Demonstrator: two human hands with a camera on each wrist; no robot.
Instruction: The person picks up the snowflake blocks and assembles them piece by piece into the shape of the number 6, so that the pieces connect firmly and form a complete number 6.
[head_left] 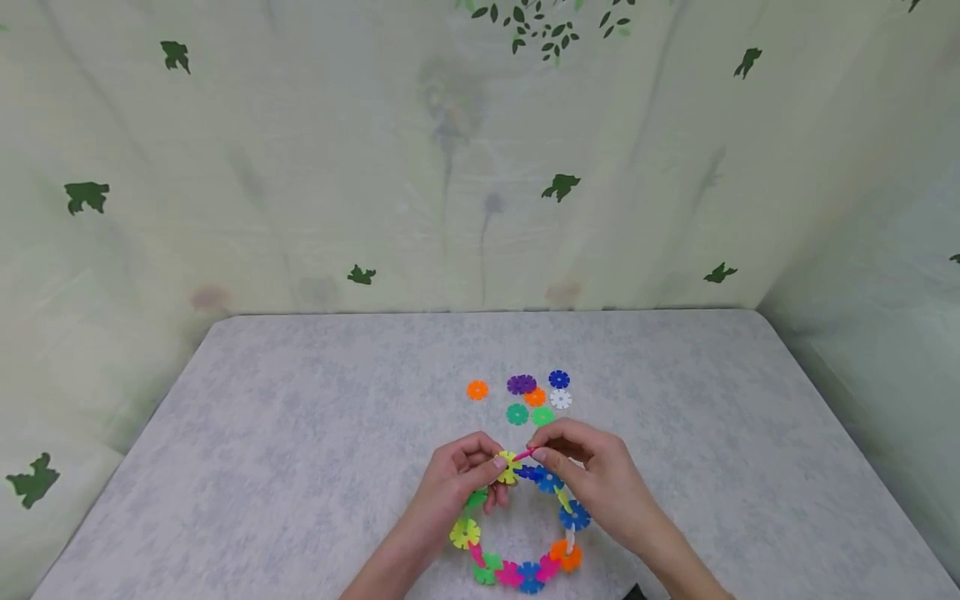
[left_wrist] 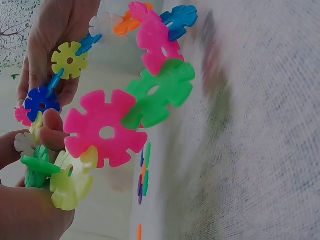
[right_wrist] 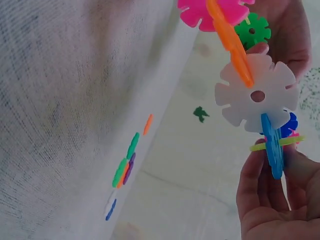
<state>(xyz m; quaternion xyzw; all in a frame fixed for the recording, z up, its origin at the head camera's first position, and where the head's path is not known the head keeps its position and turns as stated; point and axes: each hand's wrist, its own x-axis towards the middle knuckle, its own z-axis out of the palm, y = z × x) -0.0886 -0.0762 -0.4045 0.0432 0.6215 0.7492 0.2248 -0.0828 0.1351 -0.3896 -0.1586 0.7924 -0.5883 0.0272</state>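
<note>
From where I sit, I see the left hand (head_left: pixel 459 472) pinching a yellow, flower-shaped plastic disc (head_left: pixel 508 470) between its thumb and fingers. The right hand (head_left: pixel 590 460) pinches a thin pink plastic disc (head_left: pixel 523 454), turned edge-on, with its thumb and a finger. The two discs meet right between the hands, but I can't tell if their slots have joined (they look very tiny there). To do this well, I would have one disc flat and the other sideways, match slot to slot, then push gently and straight. A crooked push might bend a petal or pop a neighbour loose, I think. A dark blue notched plastic disc (head_left: pixel 530 472) sits just beside the pink one. From the hands, a long chain of bright plastic discs (head_left: pixel 530 577) curves round toward the person, like a big necklace. Past the hands, loose plastic discs (head_left: pixel 517 414) lie on the grey table (head_left: pixel 300 433): orange, purple, dark blue, white and green.
</note>
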